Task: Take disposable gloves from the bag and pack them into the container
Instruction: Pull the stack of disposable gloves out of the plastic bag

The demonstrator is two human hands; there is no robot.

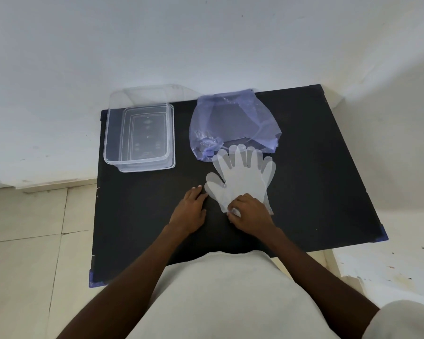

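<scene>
A small stack of clear disposable gloves (pixel 242 176) lies flat on the black table (pixel 316 167), fingers pointing away from me. My right hand (pixel 251 212) pinches the cuff end of the stack at its near edge. Left of the gloves, my left hand (pixel 191 207) rests on the table, fingertips touching the thumb part of the gloves. A crumpled translucent blue bag (pixel 233 121) lies behind the gloves. The clear plastic container (pixel 138 135) stands open at the table's far left and looks empty.
The container's clear lid (pixel 142 94) leans against the white wall behind it. The table has blue corner caps (pixel 383 237) and its left edge drops to a tiled floor (pixel 27 241).
</scene>
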